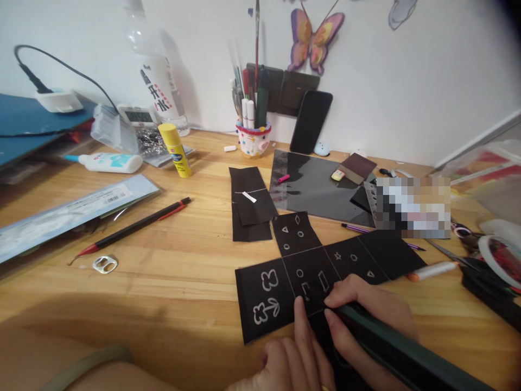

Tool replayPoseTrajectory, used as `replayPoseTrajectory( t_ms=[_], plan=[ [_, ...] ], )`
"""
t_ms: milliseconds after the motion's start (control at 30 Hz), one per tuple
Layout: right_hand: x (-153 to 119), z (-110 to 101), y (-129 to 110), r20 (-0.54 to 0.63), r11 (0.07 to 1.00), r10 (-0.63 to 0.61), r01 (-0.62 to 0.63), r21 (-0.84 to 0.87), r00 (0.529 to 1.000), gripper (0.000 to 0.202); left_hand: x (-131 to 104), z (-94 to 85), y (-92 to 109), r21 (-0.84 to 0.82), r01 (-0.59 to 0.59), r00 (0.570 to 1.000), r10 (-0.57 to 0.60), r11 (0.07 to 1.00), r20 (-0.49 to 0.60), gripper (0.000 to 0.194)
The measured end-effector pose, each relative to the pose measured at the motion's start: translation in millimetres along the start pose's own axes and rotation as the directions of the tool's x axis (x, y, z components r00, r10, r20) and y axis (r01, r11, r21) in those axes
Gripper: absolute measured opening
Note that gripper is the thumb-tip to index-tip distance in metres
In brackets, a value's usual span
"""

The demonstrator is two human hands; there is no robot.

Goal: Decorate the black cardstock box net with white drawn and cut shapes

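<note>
A black cross-shaped paper cutout (272, 320) lies on the desk, its panels marked with pale flower outlines, circles, triangles, a star and rectangles. My right hand (374, 315) is closed around a thick dark green pen (391, 342), held low over the middle panel. The pen's tip is hidden by my fingers. My left hand (293, 358) lies at the near edge of the cutout, its index finger stretched onto the paper beside a small drawn shape and its other fingers bent. It holds nothing. Farther back are loose black paper pieces (256, 209) with a white strip on them.
On the left are a yellow glue stick (176, 152), a white glue bottle (112, 163), a black and red pencil (134, 225) and a pull tab (105, 264). A pen cup (253, 140) and a phone (311, 122) stand at the back. Scissors (476, 266) and an orange-tipped marker (433, 270) lie right.
</note>
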State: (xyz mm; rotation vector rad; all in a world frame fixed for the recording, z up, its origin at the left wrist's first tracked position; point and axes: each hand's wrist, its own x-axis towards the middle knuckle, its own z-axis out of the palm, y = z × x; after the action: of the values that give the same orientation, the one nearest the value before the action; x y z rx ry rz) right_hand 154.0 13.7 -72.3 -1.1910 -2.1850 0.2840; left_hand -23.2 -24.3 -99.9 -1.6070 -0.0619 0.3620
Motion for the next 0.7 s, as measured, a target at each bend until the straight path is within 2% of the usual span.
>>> replayPoseTrajectory(
  t_ms=[100, 133, 200, 300, 367, 433, 467, 500, 567, 600, 633, 667, 700],
  plan=[
    [-0.2, 0.0, 1.3, -0.004, 1.0, 0.004, -0.004, -0.003, 1.0, 0.011, 1.6, 1.5, -2.7, 0.02, 0.032, 0.999, -0.032, 0.999, -0.004, 0.042],
    [-0.5, 0.0, 1.8, -0.005, 1.0, 0.004, -0.004, -0.003, 1.0, 0.011, 1.7, 1.8, -3.6, -0.036, 0.043, 0.999, -0.043, 0.998, -0.009, 0.041],
    [-1.3, -0.1, 2.8, -0.003, 1.0, 0.002, -0.002, -0.001, 1.0, 0.011, 1.9, 1.9, -5.3, -0.26, 0.099, 0.994, -0.107, 0.961, -0.018, 0.039],
    [-2.3, -0.7, 3.2, 0.01, 1.0, 0.0, 0.0, -0.007, 1.0, 0.012, 3.6, 2.1, -6.9, -0.605, 0.246, 0.956, -0.292, 0.757, 0.023, 0.034],
    [-2.4, -1.0, 2.7, 0.006, 1.0, 0.001, -0.001, -0.013, 1.0, 0.013, 4.8, 2.6, -7.6, -0.712, 0.327, 0.911, -0.407, 0.621, 0.064, 0.028],
    [-2.0, -1.2, 2.0, -0.001, 1.0, 0.001, -0.001, -0.007, 1.0, 0.012, 4.6, 3.2, -7.9, -0.742, 0.35, 0.893, -0.443, 0.572, 0.079, 0.026],
    [-1.8, -1.3, 1.7, -0.001, 1.0, 0.0, 0.0, -0.003, 1.0, 0.012, 3.8, 3.3, -7.9, -0.727, 0.33, 0.907, -0.416, 0.602, 0.067, 0.027],
    [-1.5, -1.4, 1.5, 0.001, 1.0, 0.001, -0.001, -0.004, 1.0, 0.012, 2.6, 3.2, -7.6, -0.687, 0.288, 0.93, -0.364, 0.666, 0.037, 0.03],
    [-1.1, -1.6, 1.3, 0.001, 1.0, 0.003, -0.003, -0.015, 1.0, 0.012, -0.8, 2.4, -6.3, -0.491, 0.129, 0.985, -0.167, 0.861, -0.034, 0.038],
    [-0.9, -1.7, 1.4, -0.001, 1.0, 0.004, -0.004, -0.024, 1.0, 0.013, -2.6, 1.7, -5.4, -0.314, 0.024, 0.998, -0.043, 0.949, -0.055, 0.041],
    [-0.7, -1.8, 1.5, -0.004, 1.0, 0.0, 0.0, -0.03, 1.0, 0.013, -4.4, 1.0, -4.3, -0.089, -0.083, 0.996, 0.079, 0.993, -0.043, 0.043],
    [-0.5, -1.8, 1.6, -0.003, 1.0, -0.005, 0.005, -0.03, 1.0, 0.013, -5.8, 0.2, -3.3, 0.149, -0.175, 0.984, 0.176, 0.973, 0.011, 0.043],
    [-0.4, -1.9, 1.8, 0.004, 1.0, -0.008, 0.008, -0.026, 1.0, 0.013, -7.0, -0.7, -2.4, 0.356, -0.252, 0.968, 0.237, 0.9, 0.086, 0.043]
  ],
)
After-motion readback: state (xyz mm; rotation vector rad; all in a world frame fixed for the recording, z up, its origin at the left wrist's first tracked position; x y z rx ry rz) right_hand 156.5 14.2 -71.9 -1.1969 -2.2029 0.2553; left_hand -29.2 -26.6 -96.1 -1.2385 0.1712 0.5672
